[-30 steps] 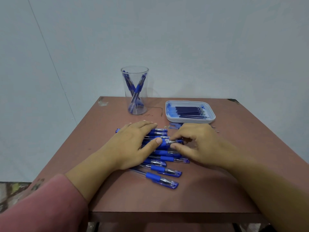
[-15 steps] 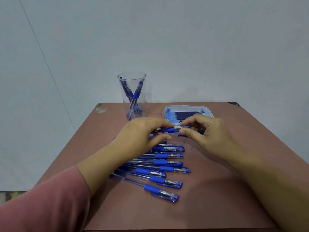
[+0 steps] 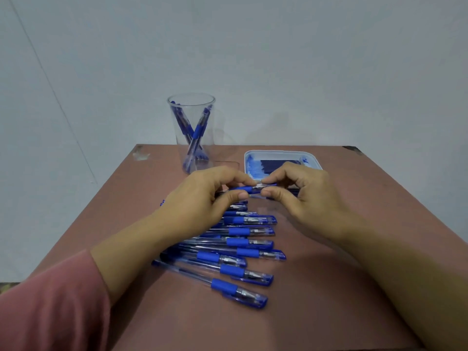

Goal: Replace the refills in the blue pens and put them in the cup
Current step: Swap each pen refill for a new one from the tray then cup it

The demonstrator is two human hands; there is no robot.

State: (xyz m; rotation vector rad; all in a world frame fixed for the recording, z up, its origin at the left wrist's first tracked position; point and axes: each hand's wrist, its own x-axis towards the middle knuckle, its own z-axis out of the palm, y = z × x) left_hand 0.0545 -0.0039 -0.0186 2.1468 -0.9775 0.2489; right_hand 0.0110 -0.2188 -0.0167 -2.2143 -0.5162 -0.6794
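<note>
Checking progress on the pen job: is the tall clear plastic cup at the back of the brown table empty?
No, the clear plastic cup holds several blue pens leaning crossed inside it.

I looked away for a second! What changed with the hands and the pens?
Both hands lifted one blue pen off the table: the left hand holds its barrel, the right hand pinches its tip end. The cup, the refill tray and the other pens stayed put.
</note>
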